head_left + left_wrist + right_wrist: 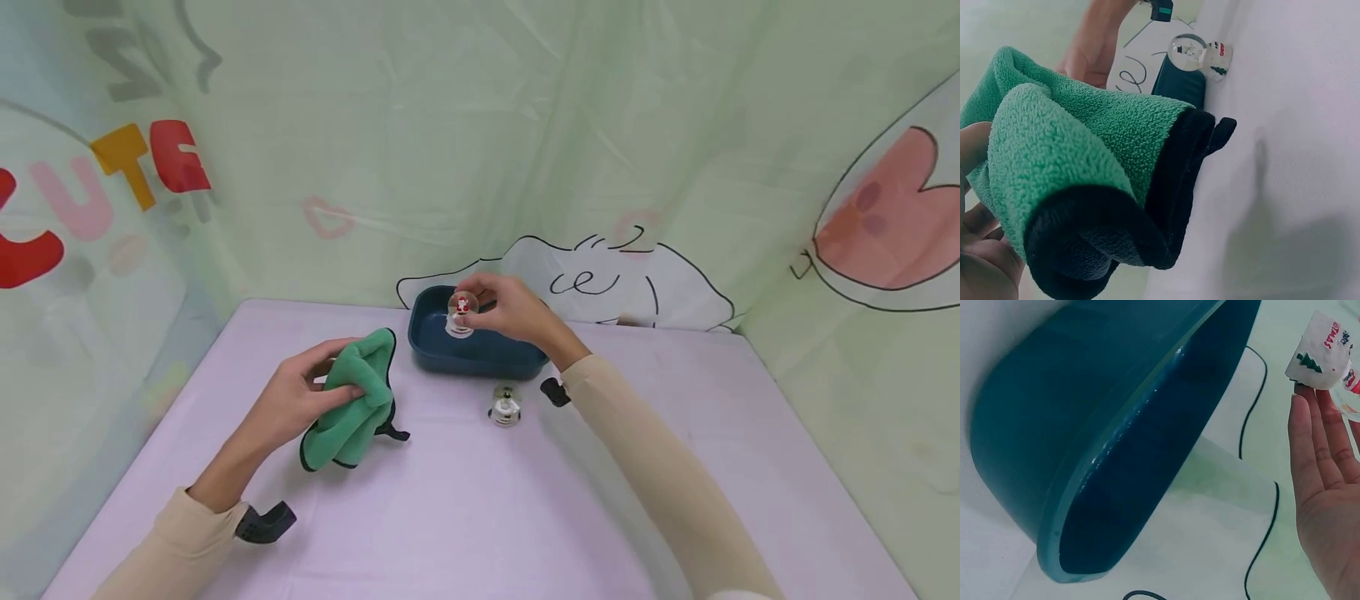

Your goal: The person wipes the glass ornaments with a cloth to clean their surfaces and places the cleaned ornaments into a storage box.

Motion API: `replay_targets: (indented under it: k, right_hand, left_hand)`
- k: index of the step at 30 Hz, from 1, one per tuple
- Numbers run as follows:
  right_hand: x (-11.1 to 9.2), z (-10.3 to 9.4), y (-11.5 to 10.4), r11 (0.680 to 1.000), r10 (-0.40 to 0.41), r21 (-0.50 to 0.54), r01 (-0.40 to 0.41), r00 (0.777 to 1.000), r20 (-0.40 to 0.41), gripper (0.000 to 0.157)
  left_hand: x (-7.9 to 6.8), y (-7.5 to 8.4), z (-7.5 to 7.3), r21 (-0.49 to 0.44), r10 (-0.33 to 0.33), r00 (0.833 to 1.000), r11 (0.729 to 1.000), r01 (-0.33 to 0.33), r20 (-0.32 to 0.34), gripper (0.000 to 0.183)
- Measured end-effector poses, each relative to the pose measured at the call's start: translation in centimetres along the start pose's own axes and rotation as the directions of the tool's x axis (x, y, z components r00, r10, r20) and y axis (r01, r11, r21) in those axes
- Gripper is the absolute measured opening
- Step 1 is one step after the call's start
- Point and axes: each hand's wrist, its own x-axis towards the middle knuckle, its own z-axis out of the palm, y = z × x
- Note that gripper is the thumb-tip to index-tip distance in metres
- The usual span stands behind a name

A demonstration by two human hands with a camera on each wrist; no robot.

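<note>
My left hand (pixel 303 387) grips a green towel (pixel 356 392) with black edging and a black loop, bunched up above the table at left. Thumb and fingers pinch its folds. In my right hand (pixel 517 310) is a small snow globe (pixel 462 307) with a red-and-white figure inside, held over the dark blue tub (pixel 480 358). The right wrist view shows the globe's white base (pixel 1319 356), printed with a green tree and red lettering, resting on the fingertips. A second snow globe (pixel 506 408) stands on the table in front of the tub.
A pale lilac cloth covers the table (pixel 450 517). Green printed curtains (pixel 450 150) close in the back and both sides, right behind the tub. Black wrist devices sit under the left wrist (pixel 266 523) and the right wrist (pixel 555 392).
</note>
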Motion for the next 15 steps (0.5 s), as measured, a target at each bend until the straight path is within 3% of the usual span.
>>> replay_targets:
  k: [10,15]
  right_hand:
    - [2.3,0.4,1.6,0.998,0.052,0.028,-0.054,0.995,0.09,0.043]
    - [3.5,0.4,2.4,0.999,0.04,0.02,-0.044,0.99,0.138,0.047]
  left_hand:
    - [-0.6,-0.7,-0.6,0.0,0.001,1.0,1.0,-0.001,-0.003,0.055]
    - [-1.0,-0.9,-1.1,0.022,-0.01,1.0,1.0,0.01,-0.005,0.055]
